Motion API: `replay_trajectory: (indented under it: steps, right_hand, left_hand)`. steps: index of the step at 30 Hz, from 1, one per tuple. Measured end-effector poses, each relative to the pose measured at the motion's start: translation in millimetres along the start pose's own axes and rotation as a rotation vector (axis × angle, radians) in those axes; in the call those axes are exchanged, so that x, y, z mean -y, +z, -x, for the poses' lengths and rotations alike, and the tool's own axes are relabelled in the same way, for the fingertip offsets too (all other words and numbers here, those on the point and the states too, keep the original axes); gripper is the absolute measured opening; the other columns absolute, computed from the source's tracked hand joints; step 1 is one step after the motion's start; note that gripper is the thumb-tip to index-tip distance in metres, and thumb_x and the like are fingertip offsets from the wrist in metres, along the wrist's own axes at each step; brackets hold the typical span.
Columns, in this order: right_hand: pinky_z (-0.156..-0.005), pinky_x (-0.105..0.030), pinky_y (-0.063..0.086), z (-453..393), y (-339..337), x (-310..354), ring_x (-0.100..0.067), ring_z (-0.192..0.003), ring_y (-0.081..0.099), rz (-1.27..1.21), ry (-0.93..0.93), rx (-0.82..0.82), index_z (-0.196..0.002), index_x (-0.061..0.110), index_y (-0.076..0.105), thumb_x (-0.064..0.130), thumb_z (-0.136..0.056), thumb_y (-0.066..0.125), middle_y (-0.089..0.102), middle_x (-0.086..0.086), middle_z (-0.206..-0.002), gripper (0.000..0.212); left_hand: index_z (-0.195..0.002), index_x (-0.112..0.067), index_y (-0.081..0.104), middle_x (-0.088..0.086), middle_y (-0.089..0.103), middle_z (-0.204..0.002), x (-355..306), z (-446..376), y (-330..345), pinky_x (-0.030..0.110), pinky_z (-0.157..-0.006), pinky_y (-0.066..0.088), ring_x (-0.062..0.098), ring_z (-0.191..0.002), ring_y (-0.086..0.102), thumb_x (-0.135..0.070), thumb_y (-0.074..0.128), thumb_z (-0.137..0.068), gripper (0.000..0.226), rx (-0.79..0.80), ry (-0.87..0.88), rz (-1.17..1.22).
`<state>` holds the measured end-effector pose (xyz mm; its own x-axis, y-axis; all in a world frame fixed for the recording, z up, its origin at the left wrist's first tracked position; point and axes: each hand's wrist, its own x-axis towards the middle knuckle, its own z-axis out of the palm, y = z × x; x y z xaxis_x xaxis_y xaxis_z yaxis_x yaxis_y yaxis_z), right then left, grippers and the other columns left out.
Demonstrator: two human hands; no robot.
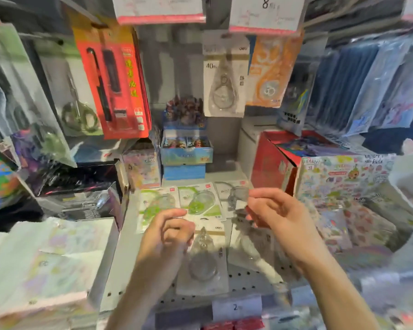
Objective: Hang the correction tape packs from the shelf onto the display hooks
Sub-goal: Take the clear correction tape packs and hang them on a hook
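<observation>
My right hand pinches a blurred grey correction tape pack between thumb and fingers, just above the shelf. My left hand has curled fingers over the upper left edge of a clear correction tape pack that lies on the perforated shelf. Whether it grips that pack is hidden by its own fingers. Behind the hands lie green correction tape packs. Higher up, a white 40m correction tape pack hangs on a display hook, with an orange pack beside it.
Red pen cards and scissors packs hang at upper left. Blue card boxes stand at the back of the shelf. A red box and sticker sheets sit at right, black boxes and paper packs at left.
</observation>
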<state>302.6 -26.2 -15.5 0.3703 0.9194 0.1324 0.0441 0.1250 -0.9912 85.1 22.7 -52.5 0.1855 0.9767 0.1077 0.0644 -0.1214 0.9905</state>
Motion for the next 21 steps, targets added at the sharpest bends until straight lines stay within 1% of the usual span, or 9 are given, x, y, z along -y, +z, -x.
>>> replay_trajectory:
  steps: [2, 4, 5, 7, 9, 12, 16, 18, 21]
  right_hand:
    - [-0.066, -0.015, 0.052, 1, 6, -23, -0.007, -0.065, 0.061, 0.091, 0.008, -0.039, -0.1, 0.009, 0.073, 0.004, -0.092, 0.072, 0.068, -0.001, -0.072, 0.01]
    - [-0.073, -0.014, 0.052, 3, 8, -44, -0.004, -0.074, 0.064, 0.228, -0.02, -0.066, -0.1, 0.017, 0.073, 0.005, -0.091, 0.074, 0.073, 0.004, -0.084, 0.015]
    - [-0.082, -0.017, 0.052, 4, 9, -54, -0.004, -0.086, 0.067, 0.338, -0.05, -0.081, -0.104, 0.022, 0.072, 0.009, -0.091, 0.075, 0.075, 0.008, -0.096, 0.018]
    - [-0.098, -0.025, 0.046, 8, 9, -67, -0.008, -0.115, 0.06, 0.599, -0.124, -0.097, -0.116, 0.027, 0.067, 0.019, -0.09, 0.076, 0.066, 0.016, -0.117, 0.029]
    - [-0.104, -0.026, 0.036, 8, 6, -70, -0.011, -0.127, 0.047, 0.778, -0.169, -0.091, -0.129, 0.023, 0.061, 0.023, -0.09, 0.075, 0.056, 0.013, -0.127, 0.042]
    - [-0.109, -0.033, 0.037, 4, 2, -73, -0.023, -0.134, 0.045, 0.928, -0.139, -0.049, -0.14, 0.014, 0.053, 0.03, -0.091, 0.073, 0.056, -0.002, -0.139, 0.055]
    - [-0.115, -0.043, 0.04, 4, 1, -72, -0.021, -0.141, 0.044, 0.906, -0.007, -0.005, -0.151, 0.02, 0.042, 0.045, -0.095, 0.064, 0.052, -0.001, -0.148, 0.065]
    - [-0.118, -0.042, 0.038, 5, 1, -68, -0.017, -0.143, 0.043, 0.853, 0.015, 0.012, -0.154, 0.023, 0.039, 0.047, -0.095, 0.064, 0.049, 0.002, -0.153, 0.069]
    - [-0.121, -0.034, 0.032, 7, 0, -64, -0.01, -0.145, 0.039, 0.813, 0.015, 0.053, -0.155, 0.027, 0.035, 0.049, -0.094, 0.066, 0.042, 0.008, -0.158, 0.072]
  left_hand:
    - [-0.121, -0.024, 0.062, -0.013, 0.072, -0.098, 13, -8, -6, 0.004, -0.073, 0.046, 0.0, -0.086, 0.068, -0.024, 0.072, -0.093, 0.03, 0.064, 0.022, -0.244]
    - [-0.135, -0.031, 0.054, -0.021, 0.057, -0.129, 17, -9, -9, 0.004, -0.09, 0.038, -0.001, -0.12, 0.059, -0.043, 0.066, -0.093, 0.044, 0.144, 0.002, -0.507]
    - [-0.139, -0.036, 0.05, -0.023, 0.049, -0.137, 18, -9, -9, 0.01, -0.097, 0.036, 0.002, -0.13, 0.052, -0.054, 0.06, -0.093, 0.051, 0.175, -0.008, -0.664]
    - [-0.142, -0.037, 0.049, -0.016, 0.051, -0.144, 26, -10, -10, 0.023, -0.105, 0.038, 0.009, -0.134, 0.048, -0.071, 0.053, -0.087, 0.065, 0.177, 0.034, -0.838]
    - [-0.141, -0.034, 0.052, -0.008, 0.057, -0.143, 34, -11, -8, 0.028, -0.107, 0.039, 0.011, -0.132, 0.048, -0.076, 0.055, -0.081, 0.074, 0.176, 0.05, -0.817]
    - [-0.145, -0.035, 0.046, -0.007, 0.052, -0.145, 37, -11, -6, 0.03, -0.11, 0.036, 0.011, -0.135, 0.044, -0.073, 0.061, -0.077, 0.079, 0.191, 0.021, -0.768]
    - [-0.144, -0.037, 0.045, -0.016, 0.05, -0.147, 36, -10, -4, 0.028, -0.109, 0.037, 0.006, -0.134, 0.045, -0.063, 0.073, -0.075, 0.078, 0.169, 0.002, -0.61]
    - [-0.142, -0.037, 0.046, -0.019, 0.052, -0.145, 34, -11, -3, 0.028, -0.108, 0.041, 0.004, -0.129, 0.05, -0.057, 0.078, -0.075, 0.077, 0.157, -0.009, -0.542]
    - [-0.143, -0.042, 0.044, -0.022, 0.05, -0.146, 32, -12, -2, 0.039, -0.109, 0.047, 0.005, -0.126, 0.056, -0.054, 0.081, -0.073, 0.08, 0.175, -0.039, -0.463]
